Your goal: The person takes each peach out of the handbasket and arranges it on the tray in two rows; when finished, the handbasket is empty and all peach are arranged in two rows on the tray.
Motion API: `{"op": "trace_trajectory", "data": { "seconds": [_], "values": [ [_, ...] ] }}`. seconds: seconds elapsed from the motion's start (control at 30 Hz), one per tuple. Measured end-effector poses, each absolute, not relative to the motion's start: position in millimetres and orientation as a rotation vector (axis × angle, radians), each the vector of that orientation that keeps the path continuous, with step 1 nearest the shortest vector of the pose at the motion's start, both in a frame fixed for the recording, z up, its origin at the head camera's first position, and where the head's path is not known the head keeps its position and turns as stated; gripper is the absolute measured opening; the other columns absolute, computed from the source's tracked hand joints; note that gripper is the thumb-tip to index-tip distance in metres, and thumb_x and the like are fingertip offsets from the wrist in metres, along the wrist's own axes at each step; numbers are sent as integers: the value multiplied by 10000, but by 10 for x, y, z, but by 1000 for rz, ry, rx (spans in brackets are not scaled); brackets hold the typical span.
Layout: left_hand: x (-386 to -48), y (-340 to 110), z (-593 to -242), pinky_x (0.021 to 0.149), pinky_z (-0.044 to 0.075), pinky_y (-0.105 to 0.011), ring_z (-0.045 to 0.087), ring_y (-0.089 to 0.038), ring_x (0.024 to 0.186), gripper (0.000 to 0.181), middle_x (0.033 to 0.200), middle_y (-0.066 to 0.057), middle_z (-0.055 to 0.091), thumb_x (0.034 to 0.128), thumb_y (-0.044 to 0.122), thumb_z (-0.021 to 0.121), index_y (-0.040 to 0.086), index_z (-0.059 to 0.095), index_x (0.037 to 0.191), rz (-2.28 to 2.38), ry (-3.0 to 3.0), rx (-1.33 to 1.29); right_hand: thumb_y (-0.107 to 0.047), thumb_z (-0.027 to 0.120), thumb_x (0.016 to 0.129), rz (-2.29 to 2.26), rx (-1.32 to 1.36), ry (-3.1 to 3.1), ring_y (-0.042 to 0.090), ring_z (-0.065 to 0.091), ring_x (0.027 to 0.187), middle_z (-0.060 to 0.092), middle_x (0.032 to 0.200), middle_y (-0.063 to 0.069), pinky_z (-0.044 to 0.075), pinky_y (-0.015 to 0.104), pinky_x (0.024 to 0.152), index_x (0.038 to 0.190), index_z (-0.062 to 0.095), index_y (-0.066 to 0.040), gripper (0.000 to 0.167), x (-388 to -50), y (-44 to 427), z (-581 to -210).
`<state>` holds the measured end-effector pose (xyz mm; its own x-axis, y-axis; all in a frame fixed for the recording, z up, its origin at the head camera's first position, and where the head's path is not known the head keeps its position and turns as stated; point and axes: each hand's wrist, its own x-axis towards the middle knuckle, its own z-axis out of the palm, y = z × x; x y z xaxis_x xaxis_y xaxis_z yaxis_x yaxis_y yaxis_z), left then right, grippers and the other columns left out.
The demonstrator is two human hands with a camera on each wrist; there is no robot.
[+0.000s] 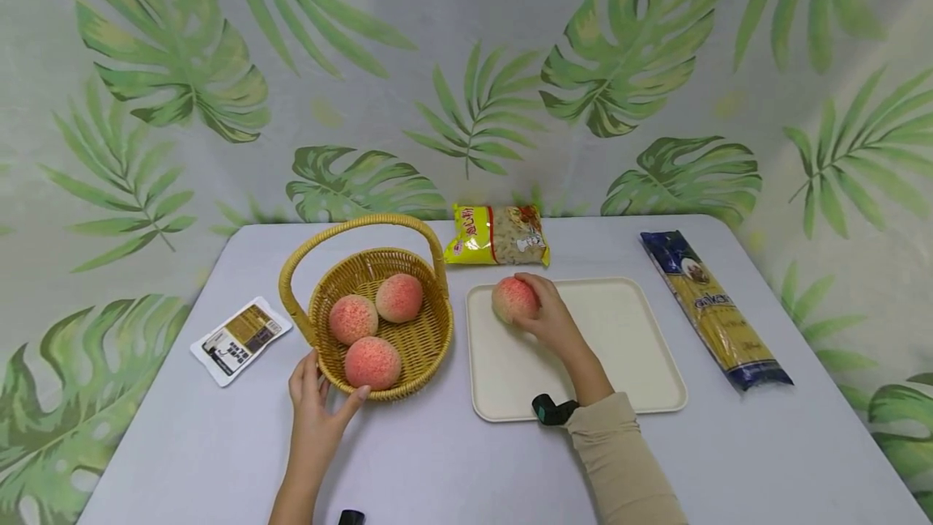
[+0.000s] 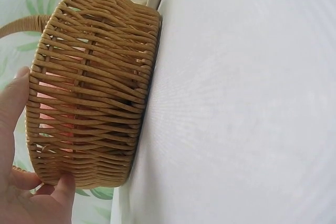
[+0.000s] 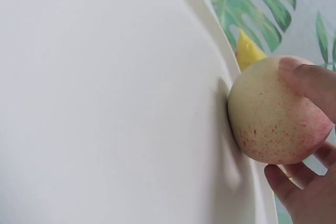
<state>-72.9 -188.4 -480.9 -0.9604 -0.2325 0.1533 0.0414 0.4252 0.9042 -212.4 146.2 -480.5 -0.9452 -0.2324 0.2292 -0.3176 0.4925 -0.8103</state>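
Observation:
A wicker basket with a tall handle holds three pink peaches, one of them a peach near its front rim. My left hand grips the basket's front left rim, thumb on the edge; in the left wrist view the hand holds the woven side. Over the left part of a cream tray, my right hand holds a fourth peach. The right wrist view shows thumb and fingers of the hand around that peach, close to the tray surface.
A white and brown packet lies left of the basket. Behind the tray is a yellow food bag. A long noodle pack lies right of the tray. A leaf-patterned cloth hangs behind the table.

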Motion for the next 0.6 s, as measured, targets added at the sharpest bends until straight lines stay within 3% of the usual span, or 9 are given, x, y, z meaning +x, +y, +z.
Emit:
{"op": "trace_trajectory", "data": {
  "seconds": [0.4, 0.6],
  "values": [
    [-721, -1877, -4794, 1039, 249, -200, 229, -301, 1268, 937, 1374, -176, 99, 748, 233, 741, 36, 127, 1429, -1563, -2438, 169, -207, 665, 810, 1410, 530, -2561, 278, 277, 1265, 358, 1358, 104, 273, 566, 1019, 1348, 376, -97, 620, -1993, 1430, -4545],
    [-719, -1879, -4796, 1040, 251, -205, 229, -303, 1269, 944, 1378, -173, 94, 747, 228, 741, 36, 118, 1431, -1561, -2435, 161, -200, 677, 797, 1431, 622, -2450, 230, 284, 1270, 387, 1353, 82, 276, 524, 1037, 1340, 394, -114, 618, -1833, 1214, -4218]
  ]
}}
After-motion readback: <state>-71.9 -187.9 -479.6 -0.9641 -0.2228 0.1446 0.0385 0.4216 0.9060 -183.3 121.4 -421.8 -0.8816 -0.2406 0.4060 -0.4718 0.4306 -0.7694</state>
